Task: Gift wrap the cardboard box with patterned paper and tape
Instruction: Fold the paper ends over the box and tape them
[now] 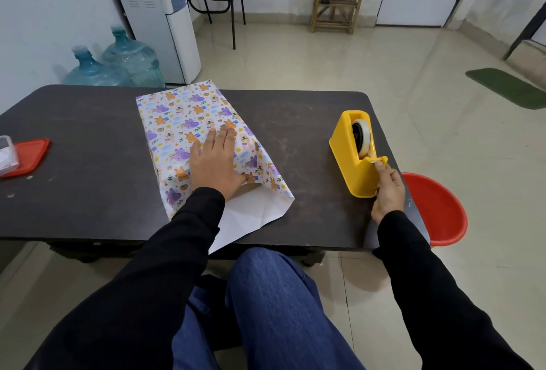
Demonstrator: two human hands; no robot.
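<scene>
The right hand (387,192) pinches the tape end (374,162) at the yellow tape dispenser (351,163) just beyond it. Well to its left, the left hand (214,163) presses flat, fingers straight, on the patterned paper (177,121) covering the cardboard box beneath.

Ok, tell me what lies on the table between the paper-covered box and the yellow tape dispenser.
Nothing. In the head view only bare dark tabletop separates the paper-covered box from the tape dispenser.
</scene>
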